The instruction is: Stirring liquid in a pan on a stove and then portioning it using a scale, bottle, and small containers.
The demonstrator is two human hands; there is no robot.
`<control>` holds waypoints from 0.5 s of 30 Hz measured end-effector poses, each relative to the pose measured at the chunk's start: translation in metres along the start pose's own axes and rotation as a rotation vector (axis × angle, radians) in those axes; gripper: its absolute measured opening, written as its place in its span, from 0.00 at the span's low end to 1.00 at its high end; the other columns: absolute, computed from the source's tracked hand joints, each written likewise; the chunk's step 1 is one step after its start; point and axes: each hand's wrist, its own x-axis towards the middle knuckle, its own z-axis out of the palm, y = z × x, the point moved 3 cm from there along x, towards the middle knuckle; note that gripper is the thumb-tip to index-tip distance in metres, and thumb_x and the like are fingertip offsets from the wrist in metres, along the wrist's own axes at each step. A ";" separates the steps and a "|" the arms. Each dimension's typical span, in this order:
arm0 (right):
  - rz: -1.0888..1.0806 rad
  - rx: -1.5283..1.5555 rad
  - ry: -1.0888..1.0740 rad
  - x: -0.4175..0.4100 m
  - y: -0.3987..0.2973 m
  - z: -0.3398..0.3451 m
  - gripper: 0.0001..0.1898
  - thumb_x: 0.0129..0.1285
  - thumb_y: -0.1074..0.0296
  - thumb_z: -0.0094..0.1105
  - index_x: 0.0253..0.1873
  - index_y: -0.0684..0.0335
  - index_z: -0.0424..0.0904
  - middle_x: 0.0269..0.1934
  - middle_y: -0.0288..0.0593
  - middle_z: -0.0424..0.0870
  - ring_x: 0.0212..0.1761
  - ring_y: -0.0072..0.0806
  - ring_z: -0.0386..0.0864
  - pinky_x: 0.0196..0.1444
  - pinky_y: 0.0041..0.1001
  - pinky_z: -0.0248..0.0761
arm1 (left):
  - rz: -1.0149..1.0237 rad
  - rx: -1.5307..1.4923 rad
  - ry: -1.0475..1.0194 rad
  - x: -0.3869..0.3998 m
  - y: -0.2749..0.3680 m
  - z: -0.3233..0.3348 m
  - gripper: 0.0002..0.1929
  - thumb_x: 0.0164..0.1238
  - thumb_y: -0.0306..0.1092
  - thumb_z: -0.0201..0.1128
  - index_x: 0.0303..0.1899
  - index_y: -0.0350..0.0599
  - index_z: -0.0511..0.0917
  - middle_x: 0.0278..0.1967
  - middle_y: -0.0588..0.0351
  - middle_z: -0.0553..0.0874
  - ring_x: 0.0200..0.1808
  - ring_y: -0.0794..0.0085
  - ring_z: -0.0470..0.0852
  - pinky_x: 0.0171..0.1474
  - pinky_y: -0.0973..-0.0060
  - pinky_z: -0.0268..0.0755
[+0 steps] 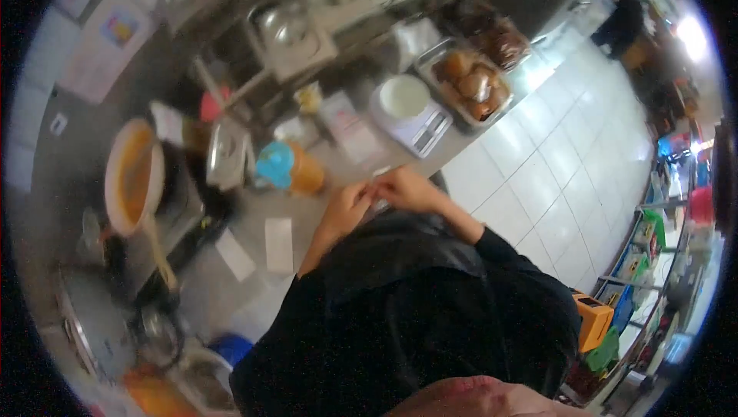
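Close to the body, at the counter's edge, my left hand [347, 209] and my right hand [406, 189] meet with their fingertips together. A small clear or whitish thing, perhaps plastic, shows between and below the fingers; blur hides what it is. Just left of my hands, a container with a blue lid [275, 164] and orange-brown contents lies or leans on the steel counter [245, 232]. Beyond them are a white packet [351, 129] with pink print and a white kitchen scale [410, 114] with a round pale top.
A tray of wrapped brown food [470, 82] stands at the counter's right end, near a dark plastic bag [501, 42]. Lidded steel pans [288, 36] line the back. A pan with orange residue [135, 178] stands left, and two white cards [279, 245] lie nearer. Tiled floor [553, 169] extends right.
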 end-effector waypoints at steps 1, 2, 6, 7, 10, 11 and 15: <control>0.000 -0.068 0.009 0.003 0.015 0.007 0.07 0.58 0.66 0.57 0.36 0.63 0.80 0.28 0.53 0.81 0.29 0.47 0.79 0.34 0.39 0.72 | 0.091 0.087 0.045 0.004 -0.004 0.000 0.10 0.67 0.33 0.54 0.40 0.35 0.77 0.28 0.50 0.81 0.25 0.75 0.75 0.30 0.74 0.67; -0.021 -0.090 -0.007 0.007 0.007 0.007 0.07 0.59 0.69 0.56 0.35 0.65 0.81 0.27 0.52 0.81 0.27 0.45 0.78 0.32 0.36 0.71 | 0.177 0.173 0.094 0.003 -0.009 -0.002 0.11 0.67 0.33 0.52 0.40 0.34 0.77 0.26 0.48 0.80 0.25 0.72 0.75 0.30 0.71 0.68; -0.112 -0.064 0.065 0.012 0.003 0.001 0.05 0.56 0.69 0.59 0.32 0.65 0.78 0.25 0.52 0.79 0.27 0.47 0.77 0.31 0.37 0.69 | 0.085 0.148 0.040 0.009 -0.001 -0.008 0.10 0.65 0.31 0.52 0.36 0.34 0.78 0.23 0.46 0.78 0.24 0.69 0.76 0.30 0.70 0.67; -0.135 -0.067 0.047 0.009 0.003 0.003 0.05 0.55 0.69 0.59 0.31 0.65 0.77 0.24 0.53 0.78 0.26 0.48 0.76 0.31 0.38 0.69 | 0.051 0.120 0.055 0.006 -0.001 -0.005 0.10 0.65 0.31 0.52 0.35 0.34 0.78 0.22 0.46 0.78 0.24 0.68 0.76 0.30 0.70 0.67; -0.159 -0.041 0.087 0.004 0.007 0.001 0.07 0.54 0.70 0.59 0.29 0.67 0.75 0.23 0.54 0.75 0.26 0.49 0.75 0.30 0.38 0.68 | 0.083 0.115 0.050 0.009 -0.006 0.000 0.10 0.64 0.31 0.52 0.34 0.33 0.77 0.22 0.46 0.78 0.23 0.68 0.76 0.29 0.70 0.67; -0.152 -0.044 0.086 0.000 0.007 0.000 0.07 0.54 0.70 0.59 0.29 0.67 0.75 0.23 0.54 0.75 0.26 0.49 0.75 0.30 0.38 0.67 | 0.044 0.154 0.051 0.010 -0.010 0.003 0.10 0.65 0.32 0.52 0.34 0.33 0.77 0.22 0.46 0.78 0.23 0.67 0.77 0.29 0.70 0.67; -0.162 -0.012 0.121 -0.008 0.028 0.004 0.06 0.53 0.70 0.58 0.29 0.67 0.75 0.24 0.53 0.76 0.25 0.47 0.75 0.29 0.37 0.67 | 0.219 0.181 0.144 0.017 -0.019 0.017 0.12 0.65 0.35 0.54 0.32 0.34 0.77 0.19 0.47 0.77 0.21 0.65 0.77 0.27 0.68 0.66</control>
